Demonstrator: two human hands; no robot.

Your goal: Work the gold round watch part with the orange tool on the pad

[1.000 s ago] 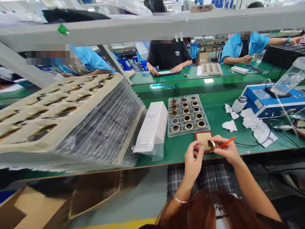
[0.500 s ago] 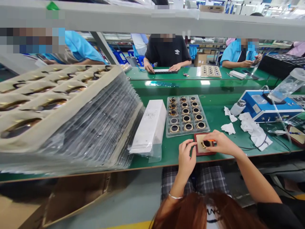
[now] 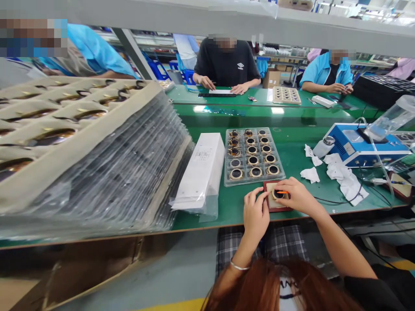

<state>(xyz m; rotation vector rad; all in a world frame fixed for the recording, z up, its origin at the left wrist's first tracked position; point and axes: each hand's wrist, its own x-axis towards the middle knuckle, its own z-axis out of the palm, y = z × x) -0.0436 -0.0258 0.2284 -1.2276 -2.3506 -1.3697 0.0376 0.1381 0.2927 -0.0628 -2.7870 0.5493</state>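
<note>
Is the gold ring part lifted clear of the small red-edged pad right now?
No: the gold ring part lies flat on the red-edged pad, with the right hand over it and the left hand at the pad's edge.

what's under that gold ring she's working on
The ring lies on a tan pad in a red-edged block on the green table. The right hand covers the pad's right side, the left hand its left edge.
</note>
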